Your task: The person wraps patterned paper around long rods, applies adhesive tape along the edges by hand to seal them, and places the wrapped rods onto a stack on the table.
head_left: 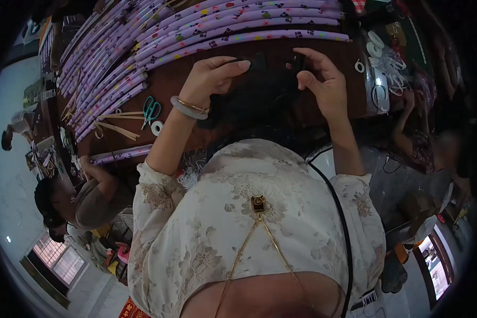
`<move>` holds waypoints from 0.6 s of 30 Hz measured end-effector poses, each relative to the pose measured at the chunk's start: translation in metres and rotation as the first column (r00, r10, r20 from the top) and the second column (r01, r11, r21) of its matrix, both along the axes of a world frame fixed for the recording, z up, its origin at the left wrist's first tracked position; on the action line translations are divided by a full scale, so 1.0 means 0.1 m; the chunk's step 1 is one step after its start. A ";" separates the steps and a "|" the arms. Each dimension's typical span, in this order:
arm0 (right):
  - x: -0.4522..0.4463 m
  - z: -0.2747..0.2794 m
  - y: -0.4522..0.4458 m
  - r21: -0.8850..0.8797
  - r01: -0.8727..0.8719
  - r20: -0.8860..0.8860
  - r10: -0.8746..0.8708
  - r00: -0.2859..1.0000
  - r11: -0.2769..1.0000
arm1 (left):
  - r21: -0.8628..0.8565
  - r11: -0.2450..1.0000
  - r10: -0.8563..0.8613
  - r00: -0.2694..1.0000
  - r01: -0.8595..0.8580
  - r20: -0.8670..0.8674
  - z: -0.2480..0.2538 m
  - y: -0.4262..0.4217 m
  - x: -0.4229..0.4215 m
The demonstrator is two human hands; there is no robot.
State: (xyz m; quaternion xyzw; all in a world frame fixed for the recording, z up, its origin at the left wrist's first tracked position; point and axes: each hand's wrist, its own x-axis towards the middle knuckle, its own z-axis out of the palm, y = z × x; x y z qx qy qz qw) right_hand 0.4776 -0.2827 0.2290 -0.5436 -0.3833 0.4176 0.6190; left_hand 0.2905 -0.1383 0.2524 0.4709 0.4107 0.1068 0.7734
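My left hand [214,77], with a pale bangle and a gold bracelet at its wrist, pinches the edge of a black fabric-like piece [259,62] between thumb and fingers. Opposite it, my right hand [326,82] curls thumb and fingers around a small black piece [298,63]; its kind is too dark to make out. Below and between both hands a soft-looking black mass [249,103] lies over the table edge and my lap. Whether the pieces in the two hands belong to that mass, I cannot tell.
Long purple patterned tubes [238,37] cover the far and left table [196,135]. Teal-handled scissors [151,110], flat wooden strips [116,130] and a tape roll [157,127] lie left. White tape rolls [375,45] and cord [395,71] are right. People [98,196] sit at both sides.
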 end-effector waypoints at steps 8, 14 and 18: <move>-0.04 0.02 0.02 -0.094 -0.060 0.052 0.065 0.997 0.994 | 0.025 0.999 -0.044 0.998 0.045 -0.040 0.01 -0.05 0.02; -0.25 -0.23 0.08 -0.143 -0.074 0.145 0.095 0.985 0.987 | -0.030 0.992 -0.123 0.986 0.120 -0.110 -0.24 -0.01 -0.05; 0.14 -0.73 0.40 0.322 0.064 0.871 -0.322 0.372 0.945 | 0.767 0.475 -0.063 0.887 0.431 -0.458 -0.92 0.40 -0.27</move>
